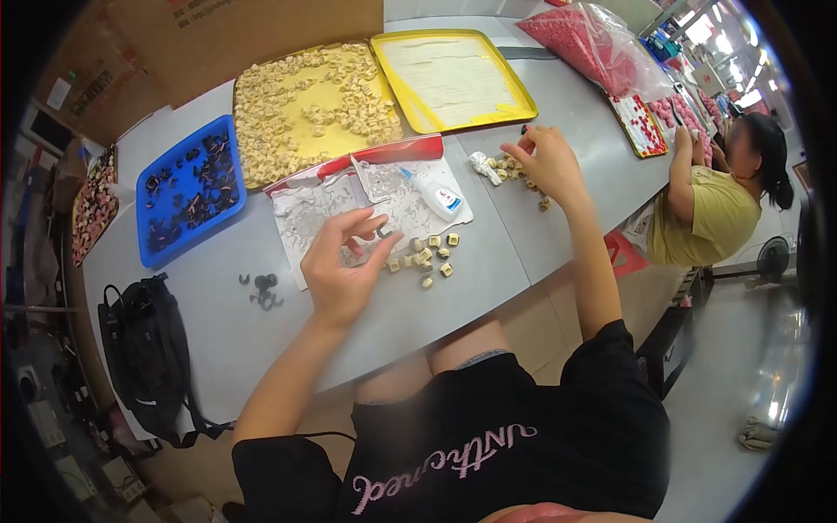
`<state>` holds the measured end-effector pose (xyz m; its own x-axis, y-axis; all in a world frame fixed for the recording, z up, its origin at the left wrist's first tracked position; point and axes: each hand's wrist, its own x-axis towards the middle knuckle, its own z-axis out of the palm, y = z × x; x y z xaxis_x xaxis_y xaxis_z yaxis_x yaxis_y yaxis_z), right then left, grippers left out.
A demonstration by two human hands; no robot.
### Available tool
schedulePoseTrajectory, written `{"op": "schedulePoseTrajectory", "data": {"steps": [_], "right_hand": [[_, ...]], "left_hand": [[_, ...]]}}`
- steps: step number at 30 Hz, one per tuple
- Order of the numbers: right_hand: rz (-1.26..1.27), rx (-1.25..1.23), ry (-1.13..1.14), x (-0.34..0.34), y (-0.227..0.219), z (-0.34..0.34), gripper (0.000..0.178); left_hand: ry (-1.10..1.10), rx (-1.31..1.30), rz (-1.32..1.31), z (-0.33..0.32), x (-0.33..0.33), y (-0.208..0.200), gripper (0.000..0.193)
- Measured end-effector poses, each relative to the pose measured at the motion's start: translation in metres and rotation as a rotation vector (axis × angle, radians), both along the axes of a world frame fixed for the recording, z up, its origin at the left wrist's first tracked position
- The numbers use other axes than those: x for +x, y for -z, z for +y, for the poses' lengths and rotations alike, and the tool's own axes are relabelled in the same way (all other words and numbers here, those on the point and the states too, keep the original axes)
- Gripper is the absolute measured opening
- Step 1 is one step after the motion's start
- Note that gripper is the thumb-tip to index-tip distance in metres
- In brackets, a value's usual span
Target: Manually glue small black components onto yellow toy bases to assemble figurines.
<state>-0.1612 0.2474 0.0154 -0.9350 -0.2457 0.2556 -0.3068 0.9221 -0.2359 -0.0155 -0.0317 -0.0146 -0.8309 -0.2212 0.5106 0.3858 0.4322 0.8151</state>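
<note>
My left hand (342, 266) is pinched round a small dark curved piece (384, 231) above the table. Beside its fingertips lies a loose group of small cream and grey cube-like pieces (425, 253). My right hand (551, 166) is bent over a scatter of similar cream pieces (508, 166), fingers drawn together. A small dark bit (525, 129) shows by those fingers; what they grip is mostly hidden. Between the hands a white glue bottle (438, 196) with a blue tip lies on a glue-smeared white card tray (301, 228). Crumpled white tissue (485, 168) sits near my right hand.
Yellow trays stand behind, one full of cream pieces (314, 96), one paper-lined (445, 74). At left are a blue tray (148, 248) of dark pieces, loose dark curved pieces (264, 292) and a black bag (146, 349). A bag of pink pieces (584, 48) and another person (711, 213) are right.
</note>
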Motion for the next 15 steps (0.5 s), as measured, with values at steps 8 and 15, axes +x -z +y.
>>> {"op": "schedulePoseTrajectory", "data": {"steps": [8, 15], "right_hand": [[-0.206, 0.065, 0.156, -0.016, -0.004, -0.017, 0.027], [0.011, 0.018, 0.015, -0.016, 0.014, -0.017, 0.025]], "left_hand": [[-0.003, -0.034, -0.016, -0.005, -0.002, -0.003, 0.039], [0.003, -0.053, 0.004, -0.005, -0.001, -0.003, 0.036]]}}
